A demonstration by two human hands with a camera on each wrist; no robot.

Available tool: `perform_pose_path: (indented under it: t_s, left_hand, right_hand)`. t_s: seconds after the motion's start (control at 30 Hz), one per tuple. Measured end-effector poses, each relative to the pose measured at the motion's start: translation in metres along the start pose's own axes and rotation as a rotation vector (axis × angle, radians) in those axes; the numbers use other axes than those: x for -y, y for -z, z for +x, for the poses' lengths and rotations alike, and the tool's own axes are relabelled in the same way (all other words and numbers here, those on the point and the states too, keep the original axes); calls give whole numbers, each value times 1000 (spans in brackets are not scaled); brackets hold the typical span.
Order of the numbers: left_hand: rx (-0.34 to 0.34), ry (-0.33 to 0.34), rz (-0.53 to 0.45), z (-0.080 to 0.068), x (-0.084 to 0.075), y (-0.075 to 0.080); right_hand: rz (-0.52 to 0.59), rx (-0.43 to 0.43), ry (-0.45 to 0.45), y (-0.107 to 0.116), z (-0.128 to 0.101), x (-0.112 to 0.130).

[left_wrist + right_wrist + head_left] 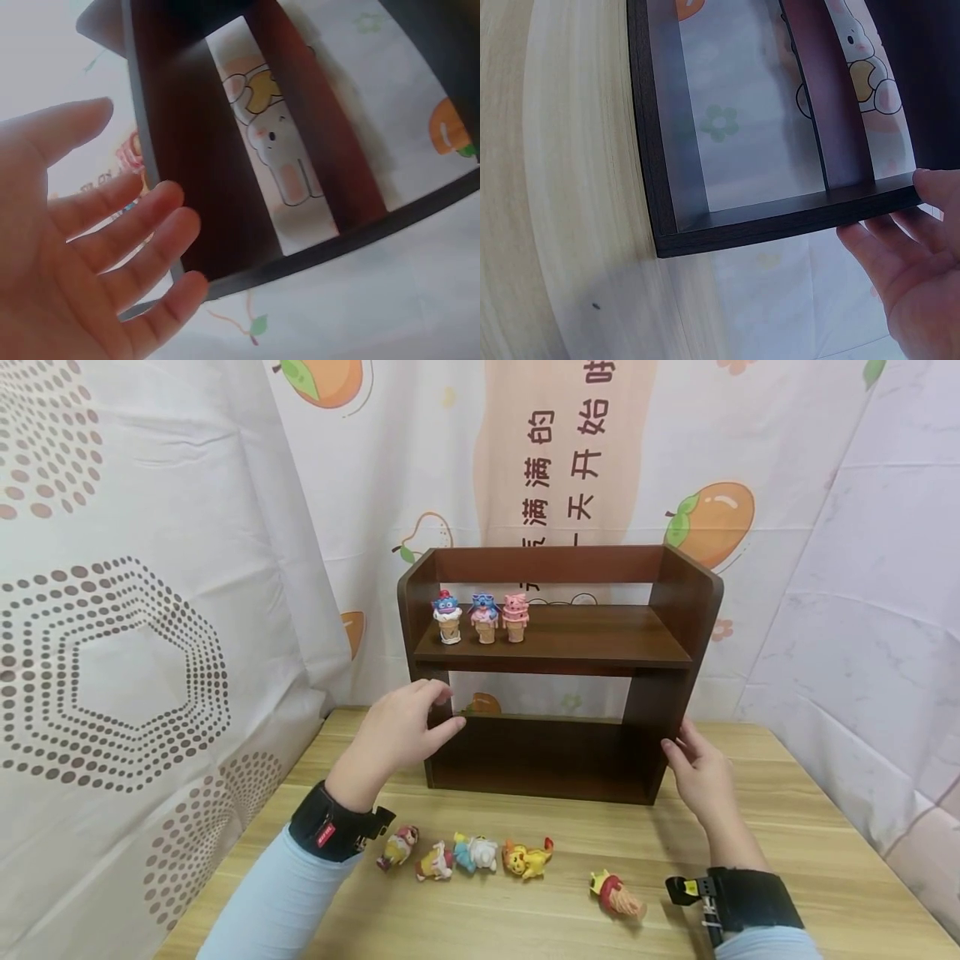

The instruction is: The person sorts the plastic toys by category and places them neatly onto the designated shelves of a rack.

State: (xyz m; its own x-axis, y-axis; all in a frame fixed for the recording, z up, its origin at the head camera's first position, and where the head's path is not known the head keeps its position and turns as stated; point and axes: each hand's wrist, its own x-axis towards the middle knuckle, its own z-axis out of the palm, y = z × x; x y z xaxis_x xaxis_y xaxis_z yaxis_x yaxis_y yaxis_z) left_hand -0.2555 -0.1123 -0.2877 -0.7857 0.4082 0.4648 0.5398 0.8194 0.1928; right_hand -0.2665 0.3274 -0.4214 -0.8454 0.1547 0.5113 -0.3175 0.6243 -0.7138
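Note:
A dark brown two-tier shelf (555, 662) stands on the table. My right hand (703, 774) holds its right side panel, thumb at the front edge and fingers along the outer face; the right wrist view shows this hand (922, 277) at the panel. My left hand (405, 727) is before the left panel, thumb and fingers apart, nothing between them. In the left wrist view the palm and spread fingers of that hand (97, 247) show. On the upper board, toward the left, stand a blue figurine in a cone (447, 618), another blue one (484, 618) and a pink one (515, 618).
Several figurines lie on the wooden table (525, 927) before the shelf: a yellow one (527, 858), a white-and-blue one (476, 853), two more (435, 862) at the left, and a red-and-yellow cone figurine (617, 896) at the right. Patterned curtains (150, 610) hang behind and beside the table.

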Motion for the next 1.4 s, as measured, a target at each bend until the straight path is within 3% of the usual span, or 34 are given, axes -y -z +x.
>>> perform_pose_path:
  t_s: [0.27,0.47,0.63,0.83,1.17,1.4]
  left_hand:
    - [165,50,14,-16,16,-14]
    - [283,93,-47,-29,31,-26]
    - [339,122,-118,-40,45,-38]
    - [393,126,-134,-53,57,-51]
    - [469,195,-202,-70,64,-58]
    - [493,222,-185,-80,69,-67]
  right_hand:
    - [16,-3,4,-1,-1,0]
    - [16,-2,2,-1,0,-1]
    - [22,-3,3,-1,0,1]
    - [19,-5,6,-2,1,1]
    - [10,-6,16,-1,0,0]
    - [5,-8,6,-1,-1,0]
